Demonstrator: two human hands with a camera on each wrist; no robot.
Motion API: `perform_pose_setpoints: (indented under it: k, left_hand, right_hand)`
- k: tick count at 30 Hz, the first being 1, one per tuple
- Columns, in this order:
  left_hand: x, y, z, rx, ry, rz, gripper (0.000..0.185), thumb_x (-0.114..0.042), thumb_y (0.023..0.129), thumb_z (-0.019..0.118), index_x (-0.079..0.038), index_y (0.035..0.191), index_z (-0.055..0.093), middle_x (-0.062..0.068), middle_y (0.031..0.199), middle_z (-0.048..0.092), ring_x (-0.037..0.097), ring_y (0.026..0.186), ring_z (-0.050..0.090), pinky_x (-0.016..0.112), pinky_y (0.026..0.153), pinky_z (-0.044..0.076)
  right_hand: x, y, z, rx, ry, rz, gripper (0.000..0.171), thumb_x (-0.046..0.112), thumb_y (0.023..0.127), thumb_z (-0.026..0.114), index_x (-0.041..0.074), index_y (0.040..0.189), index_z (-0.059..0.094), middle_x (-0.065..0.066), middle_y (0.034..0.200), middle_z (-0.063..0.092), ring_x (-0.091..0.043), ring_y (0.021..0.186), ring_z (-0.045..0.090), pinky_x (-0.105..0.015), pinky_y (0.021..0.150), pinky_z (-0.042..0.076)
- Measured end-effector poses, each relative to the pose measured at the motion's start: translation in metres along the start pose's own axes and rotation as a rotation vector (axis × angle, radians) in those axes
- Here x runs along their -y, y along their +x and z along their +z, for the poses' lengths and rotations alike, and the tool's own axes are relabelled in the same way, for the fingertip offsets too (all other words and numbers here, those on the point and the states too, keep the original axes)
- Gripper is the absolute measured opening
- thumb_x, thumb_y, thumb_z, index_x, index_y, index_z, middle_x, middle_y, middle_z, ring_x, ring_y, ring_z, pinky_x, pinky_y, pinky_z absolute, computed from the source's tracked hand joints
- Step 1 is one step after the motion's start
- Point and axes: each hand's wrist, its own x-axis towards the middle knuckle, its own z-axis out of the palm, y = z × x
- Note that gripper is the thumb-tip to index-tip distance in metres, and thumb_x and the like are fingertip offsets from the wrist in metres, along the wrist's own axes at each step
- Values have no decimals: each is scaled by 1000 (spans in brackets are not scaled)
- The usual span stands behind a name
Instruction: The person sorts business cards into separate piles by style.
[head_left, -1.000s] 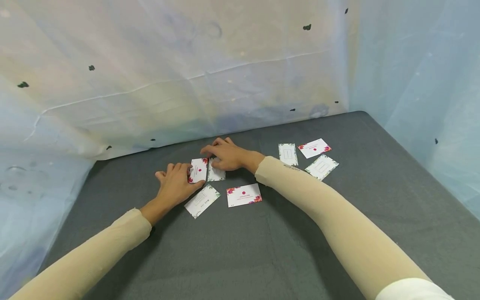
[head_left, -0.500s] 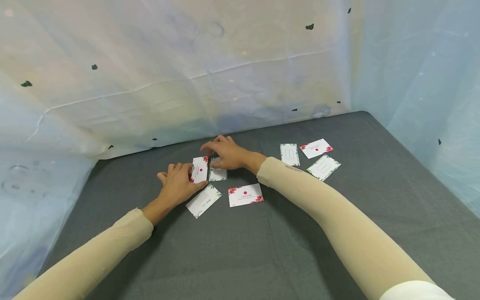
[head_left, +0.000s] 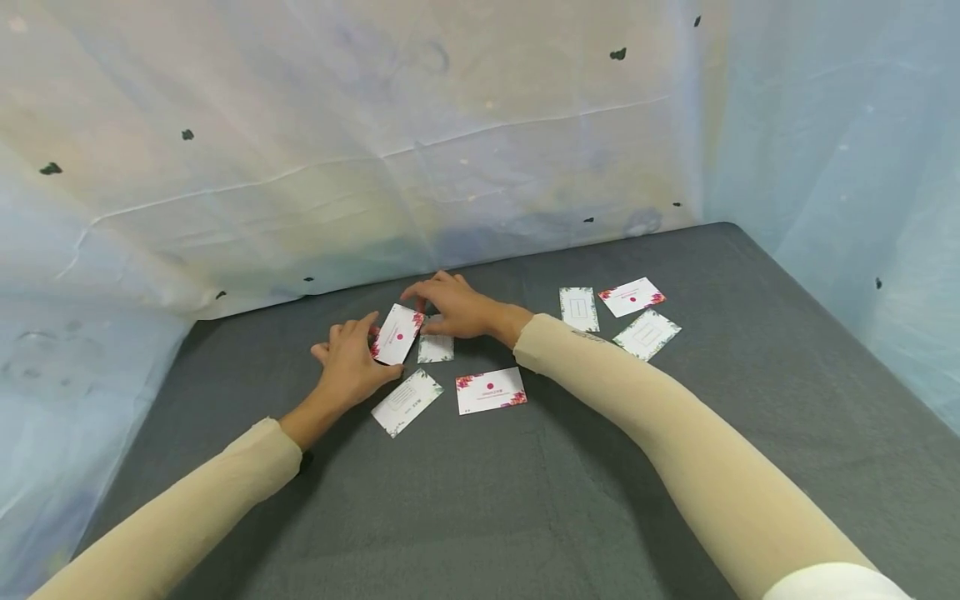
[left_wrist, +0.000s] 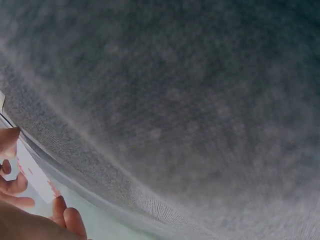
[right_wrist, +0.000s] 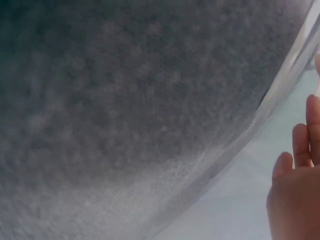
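A: Nearest on the grey table (head_left: 525,500) lie two flat cards (head_left: 406,402), one green-edged, one red-flowered. Why is the next tilted?

B: The left hand (head_left: 349,367) pinches that red-flowered card (head_left: 397,333), lifting one edge off the table. Just beyond, the right hand (head_left: 453,307) rests with relaxed fingers on a green-bordered card (head_left: 436,348), seemingly steadying it.
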Motion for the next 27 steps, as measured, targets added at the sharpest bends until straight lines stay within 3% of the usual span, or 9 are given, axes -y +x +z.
perform_pose_setpoints:
  k: [6, 13, 21, 27]
  left_hand:
    - [1, -3, -3, -6, -7, 73, 94, -23, 75, 84, -8, 153, 34, 19, 136, 50, 39, 124, 41, 58, 88, 17]
    - [1, -3, -3, -40, -23, 149, 91, -15, 75, 83, -11, 152, 36, 16, 133, 52, 36, 120, 48, 57, 90, 17]
    - [7, -5, -3, -151, -87, 119, 74, -23, 82, 80, -2, 144, 46, 20, 125, 50, 36, 111, 49, 57, 89, 19]
    - [9, -4, -5, -148, -63, 70, 70, -33, 84, 79, 0, 138, 51, 20, 125, 52, 37, 114, 50, 56, 85, 20]
  right_hand:
    - [1, 3, 1, 33, -78, 2, 66, 35, 92, 72, 22, 150, 44, 7, 111, 61, -16, 113, 44, -42, 100, 30]
    - [-1, 0, -3, 27, -140, 12, 67, 44, 88, 72, 20, 147, 49, 5, 115, 61, -17, 111, 47, -41, 96, 33]
    - [-3, -9, -7, -29, -124, 32, 70, 52, 85, 72, 21, 144, 52, 6, 117, 61, -16, 109, 52, -40, 96, 36]
    - [-3, -14, -9, -54, -95, 28, 65, 52, 87, 71, 22, 143, 54, 5, 117, 62, -15, 107, 54, -39, 97, 38]
